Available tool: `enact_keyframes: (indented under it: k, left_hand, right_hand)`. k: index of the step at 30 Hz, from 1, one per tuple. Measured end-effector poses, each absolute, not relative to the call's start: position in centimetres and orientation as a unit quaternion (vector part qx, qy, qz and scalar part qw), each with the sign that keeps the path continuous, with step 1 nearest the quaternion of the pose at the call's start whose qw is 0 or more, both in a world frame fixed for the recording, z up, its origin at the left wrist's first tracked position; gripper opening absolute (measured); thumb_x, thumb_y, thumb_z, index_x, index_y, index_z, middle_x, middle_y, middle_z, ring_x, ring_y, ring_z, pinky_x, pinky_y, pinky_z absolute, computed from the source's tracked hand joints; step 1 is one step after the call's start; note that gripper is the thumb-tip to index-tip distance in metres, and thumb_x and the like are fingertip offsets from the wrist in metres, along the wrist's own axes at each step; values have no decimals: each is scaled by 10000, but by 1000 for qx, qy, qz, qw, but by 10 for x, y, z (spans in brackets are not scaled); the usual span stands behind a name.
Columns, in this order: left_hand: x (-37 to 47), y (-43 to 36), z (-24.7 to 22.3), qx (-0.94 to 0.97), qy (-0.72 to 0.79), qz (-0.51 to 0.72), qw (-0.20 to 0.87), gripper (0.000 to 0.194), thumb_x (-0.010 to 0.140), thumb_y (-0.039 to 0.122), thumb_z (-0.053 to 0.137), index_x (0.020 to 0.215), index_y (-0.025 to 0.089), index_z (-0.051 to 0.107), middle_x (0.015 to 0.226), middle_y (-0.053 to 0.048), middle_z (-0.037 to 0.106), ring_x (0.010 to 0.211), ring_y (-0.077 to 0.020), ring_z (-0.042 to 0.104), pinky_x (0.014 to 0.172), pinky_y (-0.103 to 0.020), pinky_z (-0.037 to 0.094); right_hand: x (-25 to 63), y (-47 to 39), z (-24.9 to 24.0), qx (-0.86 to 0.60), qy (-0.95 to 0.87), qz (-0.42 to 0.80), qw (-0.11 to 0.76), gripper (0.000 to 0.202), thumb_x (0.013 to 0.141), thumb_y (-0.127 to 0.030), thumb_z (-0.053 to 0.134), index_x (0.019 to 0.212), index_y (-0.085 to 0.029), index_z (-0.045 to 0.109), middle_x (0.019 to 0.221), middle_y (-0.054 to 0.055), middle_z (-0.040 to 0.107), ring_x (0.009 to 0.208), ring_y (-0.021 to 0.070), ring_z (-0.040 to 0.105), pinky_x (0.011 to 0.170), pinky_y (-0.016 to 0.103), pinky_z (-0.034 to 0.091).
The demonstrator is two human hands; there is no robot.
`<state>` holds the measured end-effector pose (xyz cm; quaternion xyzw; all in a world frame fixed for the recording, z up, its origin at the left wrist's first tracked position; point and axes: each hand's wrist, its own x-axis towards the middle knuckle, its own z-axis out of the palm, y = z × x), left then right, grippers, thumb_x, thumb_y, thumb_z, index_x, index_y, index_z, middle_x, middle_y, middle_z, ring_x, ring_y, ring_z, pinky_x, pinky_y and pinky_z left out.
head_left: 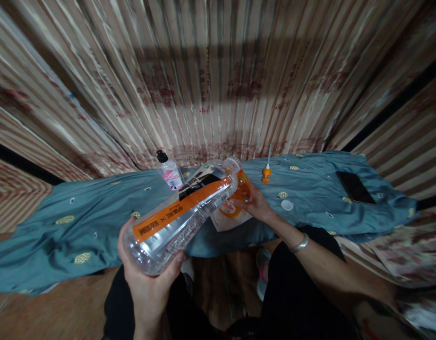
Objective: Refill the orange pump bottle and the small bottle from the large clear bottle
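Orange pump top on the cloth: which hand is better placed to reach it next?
Probably the right hand: it is nearer the pump top, while the left hand holds the clear bottle. The right must first release the orange bottle.

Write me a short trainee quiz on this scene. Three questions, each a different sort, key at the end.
1. True or false: the left hand holds the large clear bottle tilted.
2. Which lies nearest the right end of the blue-green cloth?
a) the pink-labelled bottle
b) the black phone
c) the orange pump
3. Fill in: the silver bracelet is on the ____ wrist.

Key: 1. true; 2. b; 3. right
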<state>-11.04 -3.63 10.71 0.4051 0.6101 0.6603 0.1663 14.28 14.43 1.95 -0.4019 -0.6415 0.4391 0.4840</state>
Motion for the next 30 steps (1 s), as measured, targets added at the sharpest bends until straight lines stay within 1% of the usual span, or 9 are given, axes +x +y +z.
enact_keyframes:
  k: [4,9,12,18,22,26,30]
  left_hand:
    - [-110,-36,109,419,605,660,151,1058,543,422,978,1462,177,513,1374,-149,615,1228,-317,638,1153,-466,460]
    - [-111,-36,106,416,605,660,160,1083,548,401,982,1488,164,497,1404,-165,610,1242,-316,634,1141,-460,467]
    - [-112,-36,103,413,596,669,163,1080,536,389,988,1481,177,509,1414,-153,612,1244,-305,634,1135,-443,469]
    - [-110,-35,106,429,581,677,145,1036,545,362,988,1458,175,535,1341,-126,654,1178,-267,661,1014,-350,536]
    - [-110,-35,107,432,584,673,140,1032,542,384,988,1451,180,543,1329,-114,657,1171,-261,658,1019,-346,532]
    - [-110,-35,106,435,579,675,143,1035,534,357,996,1450,186,548,1315,-103,656,1158,-247,655,1004,-327,533]
    - [-111,-35,104,422,573,685,157,1032,549,344,994,1464,187,543,1348,-109,649,1192,-245,648,1040,-327,512]
  right_hand:
    - [142,143,22,-394,-635,454,485,831,676,-575,945,1370,-264,609,1327,103,764,1234,331,728,1129,530,564]
    - [142,142,24,-388,-631,466,483,849,675,-530,955,1391,-251,593,1347,121,749,1261,341,717,1149,546,547]
    - [142,143,23,-386,-630,469,483,854,680,-512,956,1405,-246,593,1339,125,749,1255,349,718,1148,557,544]
    - [142,143,25,-392,-632,472,474,864,673,-536,958,1409,-263,597,1354,108,744,1277,344,706,1157,542,543]
    - [142,142,26,-382,-636,471,478,856,694,-528,949,1424,-270,584,1370,109,738,1289,343,702,1157,545,545]
    - [143,143,25,-380,-643,466,475,848,707,-521,944,1430,-266,582,1378,109,732,1292,343,698,1153,546,548]
    - [144,144,23,-386,-639,466,475,864,703,-511,949,1437,-264,566,1395,115,725,1301,341,693,1165,549,538]
